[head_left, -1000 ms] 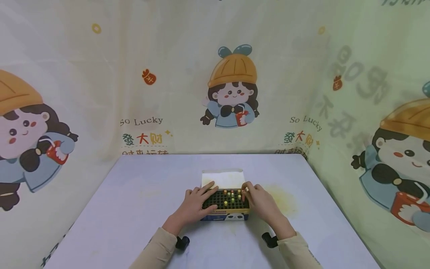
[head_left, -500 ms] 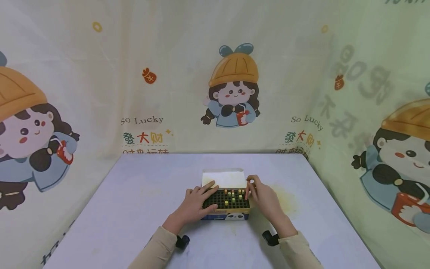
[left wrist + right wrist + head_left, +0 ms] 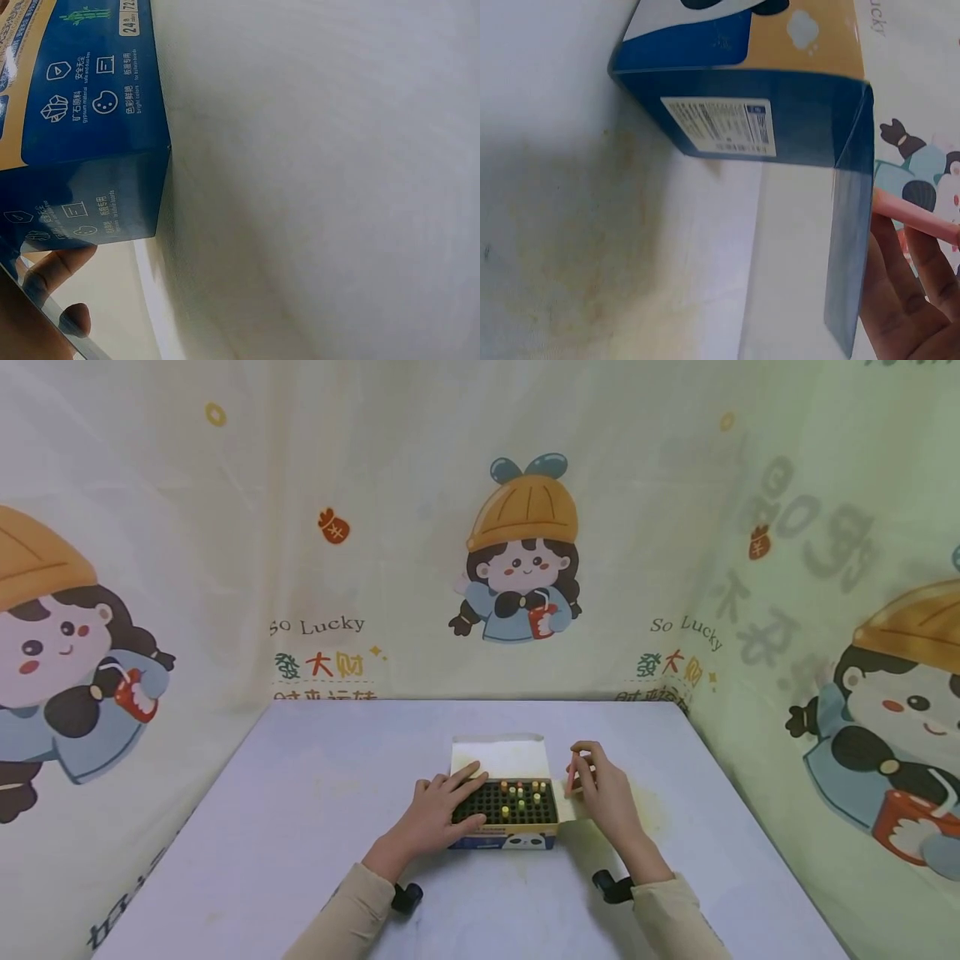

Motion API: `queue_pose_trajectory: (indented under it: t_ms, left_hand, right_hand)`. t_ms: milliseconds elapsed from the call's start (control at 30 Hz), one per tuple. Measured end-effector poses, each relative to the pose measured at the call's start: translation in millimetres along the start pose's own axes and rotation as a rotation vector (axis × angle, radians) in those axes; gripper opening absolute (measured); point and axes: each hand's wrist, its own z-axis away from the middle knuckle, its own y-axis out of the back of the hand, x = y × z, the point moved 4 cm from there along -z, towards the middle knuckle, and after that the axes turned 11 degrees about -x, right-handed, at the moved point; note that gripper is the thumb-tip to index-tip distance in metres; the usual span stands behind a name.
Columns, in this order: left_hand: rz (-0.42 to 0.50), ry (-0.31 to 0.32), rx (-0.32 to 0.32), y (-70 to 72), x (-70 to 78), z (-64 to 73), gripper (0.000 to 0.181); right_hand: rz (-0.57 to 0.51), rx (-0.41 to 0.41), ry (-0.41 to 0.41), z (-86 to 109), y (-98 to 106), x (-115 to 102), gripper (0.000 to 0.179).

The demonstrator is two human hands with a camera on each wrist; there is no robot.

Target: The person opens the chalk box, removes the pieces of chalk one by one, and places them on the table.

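A chalk box (image 3: 517,841) with a panda on its front stands on the table. Several pale yellow and orange chalk sticks poke up from its black holed insert (image 3: 492,803), toward the right. My left hand (image 3: 429,816) rests on the box's left end, its fingers spread and fairly straight over the top edge. Just right of the box, my right hand (image 3: 613,795) pinches a pink chalk stick (image 3: 919,216) held upright. In the left wrist view the fingers (image 3: 64,266) show partly behind the box's end; the palm is mostly hidden.
The white lid flap (image 3: 498,756) stands up at the back of the box. A pale side flap (image 3: 566,808) sticks out at its right end, near my right hand. The white table (image 3: 315,777) has a printed curtain (image 3: 405,527) behind and beside it.
My right hand has moved right, away from the box's right end, with the pink chalk stick. The side flap now shows. My left hand has stayed on the box.
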Motion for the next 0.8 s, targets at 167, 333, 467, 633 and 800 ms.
queue_pose_trajectory:
  t_ms: [167,333,467,633,800]
  left_hand:
    - [0.010,0.003,-0.007,-0.8,-0.2,2.0,0.071]
    - [0.018,0.009,-0.011,-1.6,-1.2,2.5,0.071]
    - [0.021,0.011,-0.005,-1.9,-2.1,2.1,0.071]
    - [0.012,0.012,0.000,-3.7,-2.8,2.8,0.071]
    - [0.017,0.003,-0.004,-5.0,-1.7,0.9,0.071]
  right_hand:
    - [-0.002,0.031,-0.030,1.2,4,6,0.024]
    - [-0.013,0.026,-0.044,1.6,6,12,0.026]
    - [-0.013,0.032,-0.057,1.5,8,18,0.027]
    - [-0.054,0.031,-0.064,4.4,12,27,0.028]
    - [-0.066,0.051,-0.072,8.9,17,39,0.029]
